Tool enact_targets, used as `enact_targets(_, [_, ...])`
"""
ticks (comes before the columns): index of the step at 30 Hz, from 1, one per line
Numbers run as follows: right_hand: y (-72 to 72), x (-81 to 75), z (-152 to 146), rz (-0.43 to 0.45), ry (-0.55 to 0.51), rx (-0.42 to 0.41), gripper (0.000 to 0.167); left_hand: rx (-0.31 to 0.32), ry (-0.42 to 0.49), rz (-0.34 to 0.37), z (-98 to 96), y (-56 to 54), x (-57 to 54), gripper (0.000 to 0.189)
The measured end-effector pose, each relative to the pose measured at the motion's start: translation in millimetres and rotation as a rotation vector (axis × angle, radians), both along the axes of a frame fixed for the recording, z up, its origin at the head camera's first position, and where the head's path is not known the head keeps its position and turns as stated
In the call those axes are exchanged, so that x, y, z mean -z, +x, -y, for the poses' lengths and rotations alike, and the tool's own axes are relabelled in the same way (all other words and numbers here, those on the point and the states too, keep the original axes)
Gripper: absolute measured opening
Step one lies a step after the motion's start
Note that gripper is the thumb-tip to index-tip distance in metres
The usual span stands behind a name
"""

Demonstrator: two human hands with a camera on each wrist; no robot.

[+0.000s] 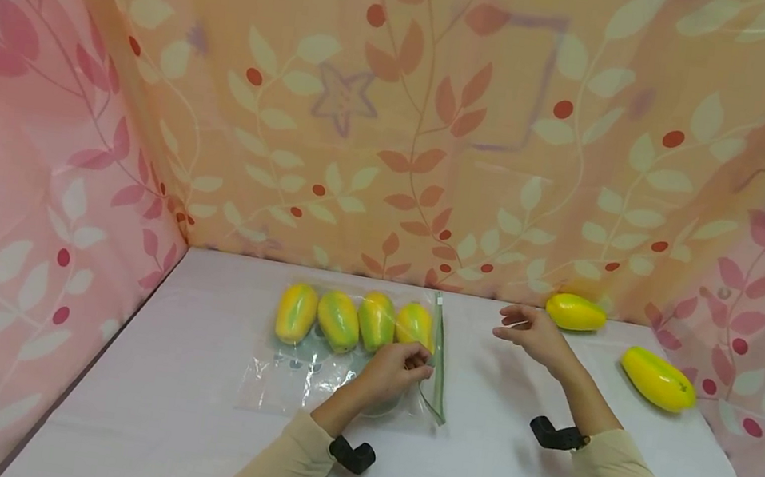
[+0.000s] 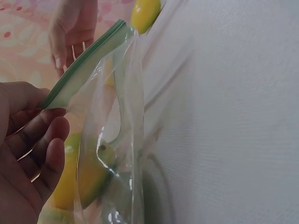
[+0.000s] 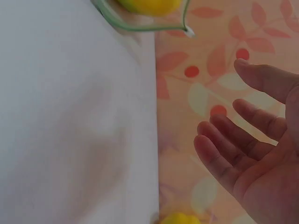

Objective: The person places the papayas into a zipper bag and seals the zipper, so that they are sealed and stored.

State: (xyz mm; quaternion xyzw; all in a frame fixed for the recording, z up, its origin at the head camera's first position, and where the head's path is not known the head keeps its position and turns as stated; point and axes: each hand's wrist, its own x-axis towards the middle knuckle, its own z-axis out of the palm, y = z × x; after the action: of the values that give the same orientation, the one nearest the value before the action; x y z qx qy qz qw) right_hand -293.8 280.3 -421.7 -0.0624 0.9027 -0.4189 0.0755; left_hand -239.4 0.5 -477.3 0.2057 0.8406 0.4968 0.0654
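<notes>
So far, seems part-done: four papayas (image 1: pixel 338 321) inside the zip bag (image 1: pixel 441 335), two loose papayas (image 1: pixel 657 379) right of it, likely left to load. Pinches bag mouth (image 2: pixel 84 61) with fingers of left hand (image 1: pixel 392 370); holds right hand (image 1: pixel 535 337) right of bag, fingers apart.

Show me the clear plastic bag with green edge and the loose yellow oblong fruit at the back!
Clear plastic bag with green edge (image 1: pixel 273 380): head view, its lower left part.
Loose yellow oblong fruit at the back (image 1: pixel 576 313): head view, its middle.
</notes>
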Motion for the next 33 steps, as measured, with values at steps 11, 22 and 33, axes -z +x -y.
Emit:
enact_targets(11, [-1.2,-29.7,-42.4,-0.109,0.151,0.062,0.062,-0.005,0.002,-0.013,0.5,2.6,-1.4,0.016])
enact_targets(22, [4.9,-40.0,-89.2,-0.022,0.234,0.137,0.072,-0.015,0.026,-0.019,-0.8,3.7,0.1,0.013])
enact_targets(33, [19.5,-39.8,-126.7,-0.115,0.320,0.269,0.070,-0.038,0.025,-0.009,-1.6,4.1,1.6,0.013])
